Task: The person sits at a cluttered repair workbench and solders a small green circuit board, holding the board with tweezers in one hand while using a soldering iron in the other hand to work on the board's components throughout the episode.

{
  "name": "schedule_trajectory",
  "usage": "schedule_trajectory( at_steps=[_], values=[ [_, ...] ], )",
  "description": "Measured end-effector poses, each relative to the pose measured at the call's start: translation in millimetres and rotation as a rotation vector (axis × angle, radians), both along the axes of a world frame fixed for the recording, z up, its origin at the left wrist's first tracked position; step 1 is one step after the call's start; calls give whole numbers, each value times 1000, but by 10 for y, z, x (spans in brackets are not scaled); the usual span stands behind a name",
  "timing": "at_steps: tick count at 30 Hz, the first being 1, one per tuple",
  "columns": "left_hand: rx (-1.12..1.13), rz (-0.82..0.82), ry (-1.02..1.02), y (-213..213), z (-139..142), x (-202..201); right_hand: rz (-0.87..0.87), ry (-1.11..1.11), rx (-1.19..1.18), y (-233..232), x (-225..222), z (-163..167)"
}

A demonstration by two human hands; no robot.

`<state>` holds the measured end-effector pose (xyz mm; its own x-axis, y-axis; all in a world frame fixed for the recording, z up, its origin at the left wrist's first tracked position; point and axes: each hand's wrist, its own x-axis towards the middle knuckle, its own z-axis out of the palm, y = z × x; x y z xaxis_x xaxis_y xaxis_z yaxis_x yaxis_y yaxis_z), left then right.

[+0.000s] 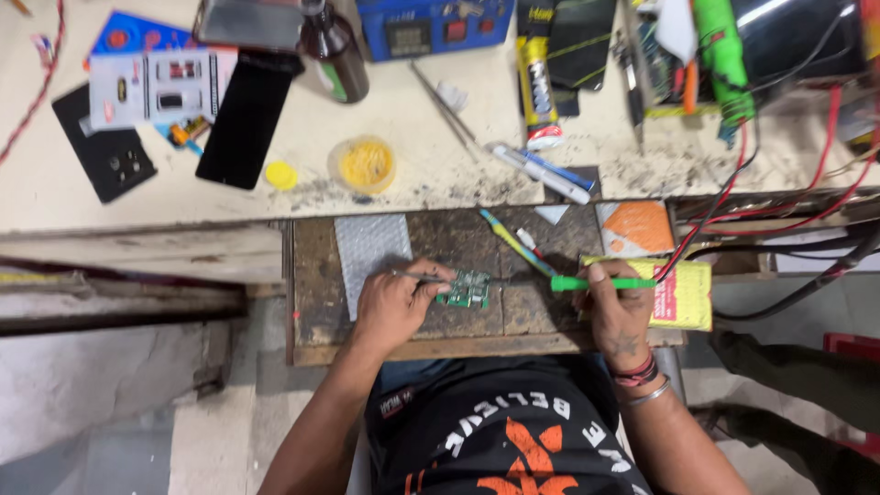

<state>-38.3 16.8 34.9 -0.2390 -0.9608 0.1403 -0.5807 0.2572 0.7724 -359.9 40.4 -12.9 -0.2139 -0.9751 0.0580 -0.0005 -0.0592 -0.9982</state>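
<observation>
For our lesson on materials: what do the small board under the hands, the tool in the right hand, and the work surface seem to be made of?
Small board: green laminate with shiny metal parts, probably a circuit board.
Tool in the right hand: bright green, smooth handle, likely plastic; its tip is too small to judge.
Work surface: dark, scuffed, stained slab with seams, possibly wood.
The left hand holds a thin grey, metal-looking tool.

Small green circuit board (468, 289), roughly rectangular, studded with tiny silvery parts, lying flat near the middle of a dark, worn wooden work board (431, 335). Pinned at its left edge by thin metal tweezers (414, 276), slanted low across the wood and pinched in the left hand (396, 302). Green-handled soldering iron (600, 283), held level in the right hand (620, 307), tip aimed left, just beside the circuit board's right edge.
</observation>
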Motion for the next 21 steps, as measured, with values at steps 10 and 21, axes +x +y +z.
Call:
schedule_trajectory(
  at_steps=[10, 21],
  values=[
    [-9, -30, 20, -54, -120, 46, 26, -49, -57, -14, 67, -72],
    [-7, -26, 2, -84, -215, 78, 53, -131, -73, -37, 89, -111]
  ],
)
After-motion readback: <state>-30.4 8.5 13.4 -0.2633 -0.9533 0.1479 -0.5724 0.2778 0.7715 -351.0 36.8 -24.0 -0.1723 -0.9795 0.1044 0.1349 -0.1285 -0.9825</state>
